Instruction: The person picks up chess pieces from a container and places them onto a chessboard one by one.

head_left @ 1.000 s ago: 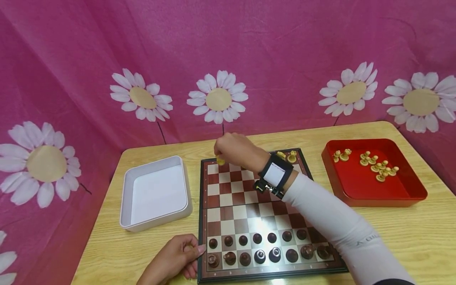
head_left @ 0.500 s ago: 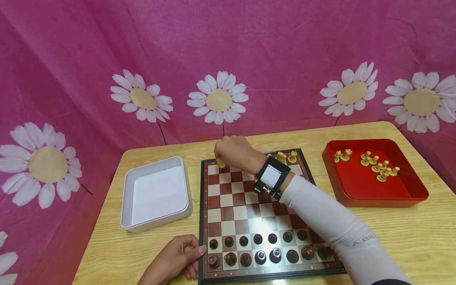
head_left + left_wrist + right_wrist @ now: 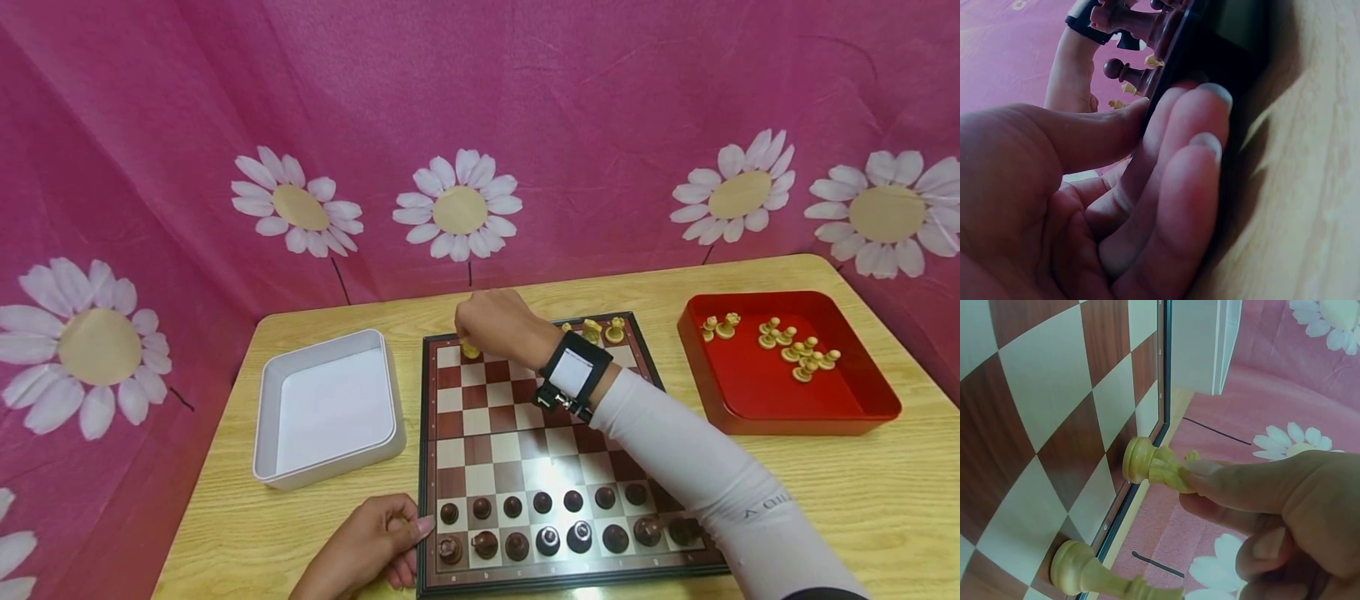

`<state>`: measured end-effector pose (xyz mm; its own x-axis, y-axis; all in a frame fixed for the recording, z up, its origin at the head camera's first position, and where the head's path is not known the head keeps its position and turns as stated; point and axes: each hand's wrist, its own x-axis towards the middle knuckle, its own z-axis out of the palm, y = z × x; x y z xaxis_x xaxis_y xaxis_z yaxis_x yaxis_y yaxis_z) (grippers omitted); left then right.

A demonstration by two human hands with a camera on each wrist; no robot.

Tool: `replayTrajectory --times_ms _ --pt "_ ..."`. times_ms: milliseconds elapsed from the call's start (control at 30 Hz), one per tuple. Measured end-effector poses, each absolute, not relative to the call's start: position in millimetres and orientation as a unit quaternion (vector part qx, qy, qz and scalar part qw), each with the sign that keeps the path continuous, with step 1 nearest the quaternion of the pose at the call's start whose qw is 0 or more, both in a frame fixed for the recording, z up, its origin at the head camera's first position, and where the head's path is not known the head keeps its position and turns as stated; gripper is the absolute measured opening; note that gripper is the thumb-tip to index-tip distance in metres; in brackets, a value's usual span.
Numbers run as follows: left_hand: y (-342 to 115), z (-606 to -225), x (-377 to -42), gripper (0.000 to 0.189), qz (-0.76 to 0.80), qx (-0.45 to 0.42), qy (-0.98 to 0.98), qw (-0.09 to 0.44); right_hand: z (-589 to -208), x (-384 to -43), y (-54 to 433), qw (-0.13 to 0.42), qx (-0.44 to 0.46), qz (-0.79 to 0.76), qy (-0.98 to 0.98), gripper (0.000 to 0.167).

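Note:
In the head view, my right hand (image 3: 498, 327) is over the far left part of the chessboard (image 3: 480, 451). It pinches a pale yellow chess knight (image 3: 1169, 470) by its head between thumb and fingers, with the base close to the board's far row; contact is hard to tell. A taller pale piece (image 3: 1085, 572) stands nearby in the right wrist view. My left hand (image 3: 375, 537) grips the board's near left edge, thumb at the rim and fingertips (image 3: 1188, 187) at the side and underneath. Dark pieces, such as a rook (image 3: 449, 548), line the two near rows.
A red tray (image 3: 795, 423) at the right holds several pale pieces (image 3: 806, 367). At the left lies a white tray (image 3: 333, 408). Pale pieces, including a knight (image 3: 592, 331) and a rook (image 3: 615, 330), stand in the far right corner. A pink flowered cloth (image 3: 600, 100) hangs behind the table.
My right hand has shifted slightly right and nearer, bringing the pale knight with it toward the board's second far square. The left hand keeps its grip on the edge.

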<state>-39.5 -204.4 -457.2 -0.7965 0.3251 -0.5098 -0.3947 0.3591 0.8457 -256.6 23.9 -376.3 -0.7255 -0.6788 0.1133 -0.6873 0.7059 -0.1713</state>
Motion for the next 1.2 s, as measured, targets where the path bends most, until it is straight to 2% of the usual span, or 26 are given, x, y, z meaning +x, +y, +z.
replayTrajectory --times_ms 400,767,1200 --pt "-204.8 -459.2 -39.7 0.027 0.570 -0.019 0.759 0.316 -377.9 -254.5 24.5 -0.005 0.362 0.099 -0.927 0.040" --pt "-203.8 -457.5 -39.1 0.028 0.572 -0.021 0.756 0.317 -379.3 -255.3 22.0 0.009 0.365 0.089 -0.926 0.051" --pt "-204.3 -457.5 -39.7 0.028 0.570 -0.021 0.758 0.316 -380.0 -257.5 20.2 0.014 0.368 0.091 -0.925 0.046"
